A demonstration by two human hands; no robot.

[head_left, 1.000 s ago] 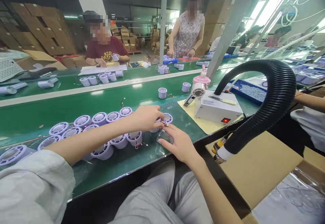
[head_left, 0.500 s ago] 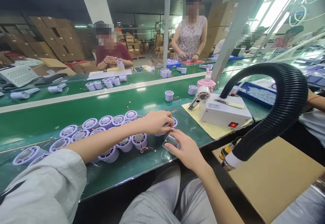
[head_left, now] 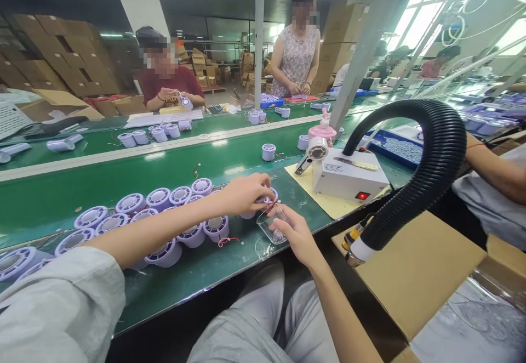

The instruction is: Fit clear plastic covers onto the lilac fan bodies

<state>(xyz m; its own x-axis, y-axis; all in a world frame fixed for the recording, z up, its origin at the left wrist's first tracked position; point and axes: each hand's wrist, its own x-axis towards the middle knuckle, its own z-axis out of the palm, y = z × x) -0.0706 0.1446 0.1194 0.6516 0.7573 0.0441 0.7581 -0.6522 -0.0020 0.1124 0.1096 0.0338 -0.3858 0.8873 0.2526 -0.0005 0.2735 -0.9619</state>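
Observation:
My left hand (head_left: 251,193) reaches across the worktop. Its fingers are bent round a lilac round fan housing (head_left: 273,193) with a slotted top, which they partly hide. Close beside it, my right hand (head_left: 295,232) holds a clear plastic cup (head_left: 266,227) tilted near the table's front edge. A red wire (head_left: 272,203) shows between the fingertips of both hands; which fingers pinch it is unclear. To the left, under and around my left forearm, stand several similar lilac housings (head_left: 216,229), some with red wires trailing.
A white box-shaped machine (head_left: 349,175) with a lit red switch and a thick black hose (head_left: 446,132) stands at right. An open cardboard box (head_left: 415,275) holds clear plastic pieces. Two people work across the green belt (head_left: 197,157); another person's arm (head_left: 493,168) is at far right.
The clear cup has turned and moved closer to the housing, with more of it showing. The red wire now shows between my hands. The whole view has shifted slightly.

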